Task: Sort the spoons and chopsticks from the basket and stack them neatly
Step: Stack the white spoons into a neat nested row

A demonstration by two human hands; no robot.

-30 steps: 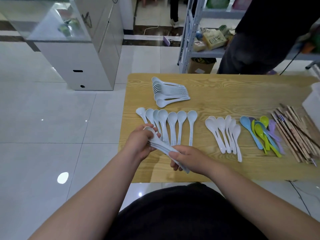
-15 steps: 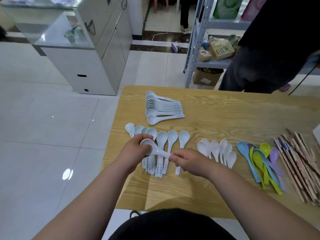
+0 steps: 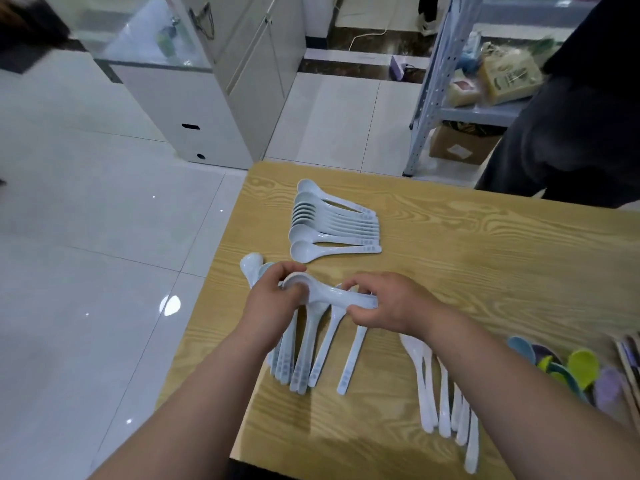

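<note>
Both my hands hold a small stack of white spoons (image 3: pixel 332 295) level above the wooden table (image 3: pixel 485 258). My left hand (image 3: pixel 273 303) grips the bowl end and my right hand (image 3: pixel 384 303) pinches the handle end. Under them lies a row of white spoons (image 3: pixel 311 355), handles toward me. A neat nested stack of white spoons (image 3: pixel 332 223) lies farther back. Another group of white spoons (image 3: pixel 440 400) lies to the right. Coloured spoons (image 3: pixel 568 368) and the ends of chopsticks (image 3: pixel 628 358) show at the right edge. The basket is out of view.
A person in dark clothes (image 3: pixel 575 126) stands at the table's far right corner. A white cabinet (image 3: pixel 194 109) and a metal shelf rack (image 3: pixel 436 84) with a cardboard box (image 3: pixel 457 147) stand behind. The table's left edge (image 3: pixel 214 282) drops to the tiled floor.
My hands carried the held spoons away from me, from near the front edge to above the row's bowls. The stack turned from slanted to level. The view swung left.
</note>
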